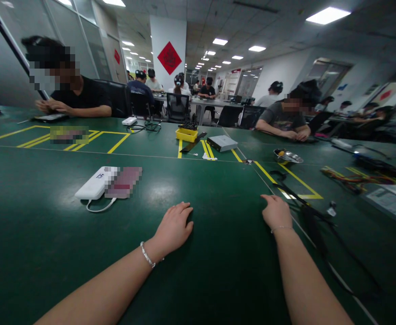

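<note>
My left hand (174,227) rests palm down on the green tabletop (218,271), fingers outstretched and thumb apart, holding nothing. A beaded bracelet circles that wrist. My right hand (277,213) lies on the table near a black cable (294,194) and a strip of yellow tape. Its index finger and thumb are spread to the left; the other fingers are partly hidden, and no object shows in it. To the left of my left hand, a white power bank (94,183) lies beside a blurred phone-like slab (125,183), joined by a short white cable (101,210).
Farther back are a yellow bin (186,134), a grey metal box (222,143) and a metal bowl (282,155). At right lie coloured wires (345,178) and a grey boxy device (390,201). Two people (79,97) (291,115) sit across the table.
</note>
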Demonstrator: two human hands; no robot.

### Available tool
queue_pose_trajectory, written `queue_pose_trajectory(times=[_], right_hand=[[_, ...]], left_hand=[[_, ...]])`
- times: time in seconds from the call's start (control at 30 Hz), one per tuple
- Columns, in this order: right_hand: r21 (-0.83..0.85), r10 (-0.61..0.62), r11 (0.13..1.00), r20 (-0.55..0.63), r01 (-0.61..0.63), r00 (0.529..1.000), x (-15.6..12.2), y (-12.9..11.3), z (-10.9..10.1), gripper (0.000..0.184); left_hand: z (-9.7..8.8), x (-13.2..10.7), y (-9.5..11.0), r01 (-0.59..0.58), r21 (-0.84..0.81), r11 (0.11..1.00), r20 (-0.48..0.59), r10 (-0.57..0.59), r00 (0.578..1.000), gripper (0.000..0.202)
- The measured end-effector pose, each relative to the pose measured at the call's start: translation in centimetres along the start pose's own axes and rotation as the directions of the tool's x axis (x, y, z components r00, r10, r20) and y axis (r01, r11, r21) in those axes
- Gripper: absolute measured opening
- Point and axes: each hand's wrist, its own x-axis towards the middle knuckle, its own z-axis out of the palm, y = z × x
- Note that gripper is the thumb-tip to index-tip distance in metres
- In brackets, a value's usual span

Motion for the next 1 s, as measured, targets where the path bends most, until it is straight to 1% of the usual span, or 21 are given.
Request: queue_pose_trajectory(times=[0.1, 0.2, 0.27, 0.4, 0.6, 0.67, 0.7, 0.77, 0.8, 0.83, 0.9, 0.97, 1.0], right_hand=[[-0.007, 0.076, 0.997, 0.105, -0.076, 0.991, 0.0, 1.2, 0.0, 0.046], [-0.019, 0.079, 0.997, 0.155, -0.077, 0.985, 0.1, 0.9, -0.1, 0.037], [-0.026, 0.074, 0.997, 0.155, -0.071, 0.985, 0.2, 0.5, -0.2, 0.034], [-0.003, 0.097, 0.995, 0.151, -0.098, 0.984, 0.2, 0.0, -0.5, 0.035], [0.006, 0.121, 0.992, 0.145, -0.123, 0.982, -0.1, -0.1, -0.9, 0.035], [0.021, 0.114, 0.993, 0.108, -0.116, 0.988, -0.2, -0.4, -1.0, 0.035], [0.035, 0.092, 0.995, 0.070, -0.094, 0.993, -0.3, -0.8, -1.1, 0.034], [0.086, -0.013, 0.996, -0.039, 0.017, 0.999, -0.7, -2.3, -1.4, 0.032], [0.119, -0.094, 0.987, -0.099, 0.106, 0.991, -1.1, -3.6, -1.5, 0.030], [0.154, -0.186, 0.966, -0.154, 0.210, 0.970, -1.7, -5.0, -1.7, 0.028], [0.213, -0.380, 0.878, -0.231, 0.428, 0.895, -3.5, -8.4, -2.0, 0.023], [0.252, -0.565, 0.749, -0.242, 0.613, 0.789, -5.7, -11.8, -2.1, 0.019], [0.269, -0.625, 0.692, -0.243, 0.670, 0.742, -6.8, -13.2, -2.1, 0.018]], left_hand=[[-0.1, 0.0, 0.0, 0.000, -0.007, 1.000, 0.006, 0.000, 1.000, 0.040], [-0.2, -0.1, 0.0, -0.004, -0.019, 1.000, 0.013, 0.004, 1.000, 0.040], [-0.2, -0.1, -0.1, -0.011, -0.030, 1.000, 0.011, 0.011, 1.000, 0.040], [-0.1, -0.1, -0.2, -0.019, -0.042, 0.999, 0.001, 0.019, 1.000, 0.041], [0.0, -0.1, -0.3, -0.017, -0.064, 0.998, -0.009, 0.016, 1.000, 0.041], [-0.1, -0.1, -0.3, -0.016, -0.080, 0.997, -0.018, 0.015, 1.000, 0.040], [-0.2, -0.1, -0.2, -0.017, -0.093, 0.996, -0.023, 0.015, 1.000, 0.038], [-0.4, 0.0, -0.1, -0.014, -0.139, 0.990, -0.037, 0.009, 0.999, 0.035], [-0.5, 0.0, -0.1, -0.007, -0.178, 0.984, -0.042, 0.000, 0.999, 0.033], [-0.6, 0.0, 0.0, 0.004, -0.229, 0.973, -0.045, -0.015, 0.999, 0.032], [-0.8, 0.1, 0.1, 0.036, -0.367, 0.930, -0.036, -0.052, 0.998, 0.033], [-0.9, 0.1, 0.2, 0.059, -0.526, 0.848, -0.006, -0.073, 0.997, 0.036], [-0.9, 0.2, 0.2, 0.063, -0.596, 0.800, 0.008, -0.072, 0.997, 0.037]])
